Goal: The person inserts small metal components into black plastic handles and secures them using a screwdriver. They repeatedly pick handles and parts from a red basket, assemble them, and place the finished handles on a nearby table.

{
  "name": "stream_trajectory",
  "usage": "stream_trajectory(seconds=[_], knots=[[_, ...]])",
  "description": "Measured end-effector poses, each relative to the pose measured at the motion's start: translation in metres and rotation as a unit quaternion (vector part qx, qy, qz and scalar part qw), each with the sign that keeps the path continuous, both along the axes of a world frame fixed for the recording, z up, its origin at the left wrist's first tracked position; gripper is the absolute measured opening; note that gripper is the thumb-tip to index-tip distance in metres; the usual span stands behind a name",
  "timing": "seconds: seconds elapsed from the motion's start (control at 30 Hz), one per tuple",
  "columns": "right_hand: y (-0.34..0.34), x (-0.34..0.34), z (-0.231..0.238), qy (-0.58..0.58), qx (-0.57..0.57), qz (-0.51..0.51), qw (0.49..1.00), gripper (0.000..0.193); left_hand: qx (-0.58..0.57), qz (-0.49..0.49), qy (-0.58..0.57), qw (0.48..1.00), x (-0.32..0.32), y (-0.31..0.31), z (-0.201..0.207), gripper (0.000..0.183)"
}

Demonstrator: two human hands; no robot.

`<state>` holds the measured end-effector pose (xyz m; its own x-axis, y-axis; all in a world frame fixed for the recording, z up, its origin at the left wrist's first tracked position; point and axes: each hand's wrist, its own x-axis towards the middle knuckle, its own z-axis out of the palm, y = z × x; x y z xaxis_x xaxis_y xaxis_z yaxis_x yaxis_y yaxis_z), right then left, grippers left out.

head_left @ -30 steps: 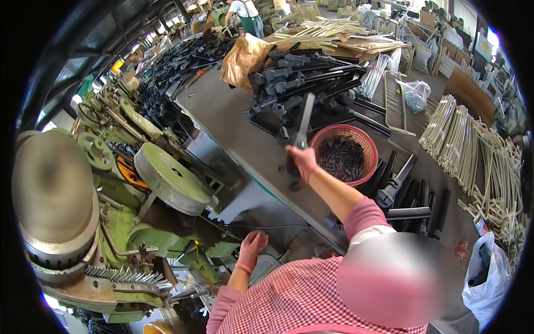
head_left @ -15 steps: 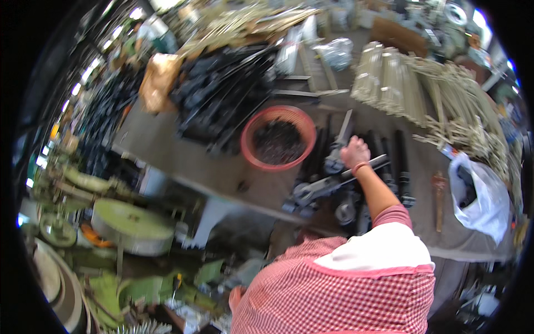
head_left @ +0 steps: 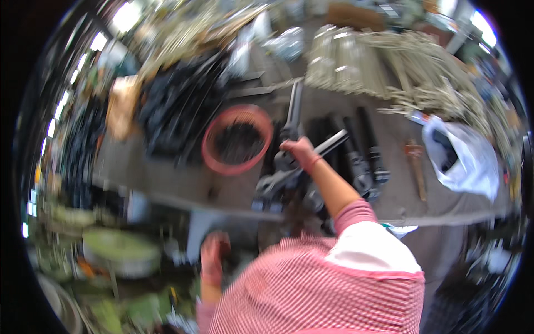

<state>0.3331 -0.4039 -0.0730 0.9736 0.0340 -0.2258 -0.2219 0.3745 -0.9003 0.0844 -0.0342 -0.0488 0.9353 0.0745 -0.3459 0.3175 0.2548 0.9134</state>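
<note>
Gripping a long grey metal bar (head_left: 295,106), likely stiff, best held by this joint (head_left: 287,134), the right hand (head_left: 302,152) sits past the bench's (head_left: 167,178) near edge; left hand's (head_left: 213,253) fingers too blurred to judge.

Red-and-white checked apron (head_left: 328,295), pinkish-red basket (head_left: 231,168), dark-grey part (head_left: 290,131), black tubes (head_left: 367,127), white bag (head_left: 475,167)

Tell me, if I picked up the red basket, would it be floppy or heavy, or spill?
Probably not floppy: the basket keeps a round rim. It may feel rather heavy, since lots of small dark pieces lie inside. Tilting it could spill some, because its top is open.
</note>
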Motion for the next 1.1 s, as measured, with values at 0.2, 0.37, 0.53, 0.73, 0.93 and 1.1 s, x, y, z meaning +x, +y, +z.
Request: stream_trajectory(seconds=[0.2, 0.37, 0.53, 0.73, 0.93, 1.1], knots=[[0.142, -0.134, 0.033, -0.064, 0.028, 0.282, 0.957, 0.050, -0.132, 0.098, -0.081, 0.983, 0.083, -0.008, 0.053, 0.045], [0.219, -0.122, -0.012, 0.028, 0.099, 0.519, 0.848, 0.033, -0.228, 0.275, 0.039, 0.933, 0.060, 0.043, 0.049, 0.033], [0.287, -0.021, -0.078, -0.284, -0.601, 0.288, 0.690, 0.048, -0.334, 0.308, -0.051, 0.889, -0.022, 0.071, 0.026, 0.017], [0.360, 0.010, -0.086, -0.207, -0.724, 0.403, 0.520, 0.064, -0.290, 0.381, 0.054, 0.876, -0.094, 0.058, 0.027, 0.024], [0.361, 0.010, -0.104, -0.261, -0.737, 0.406, 0.473, 0.045, -0.384, 0.346, -0.035, 0.855, -0.131, 0.078, 0.044, 0.027], [0.324, -0.017, -0.103, -0.389, -0.560, 0.447, 0.579, 0.039, -0.249, 0.365, -0.047, 0.896, -0.135, 0.071, 0.053, 0.036]])
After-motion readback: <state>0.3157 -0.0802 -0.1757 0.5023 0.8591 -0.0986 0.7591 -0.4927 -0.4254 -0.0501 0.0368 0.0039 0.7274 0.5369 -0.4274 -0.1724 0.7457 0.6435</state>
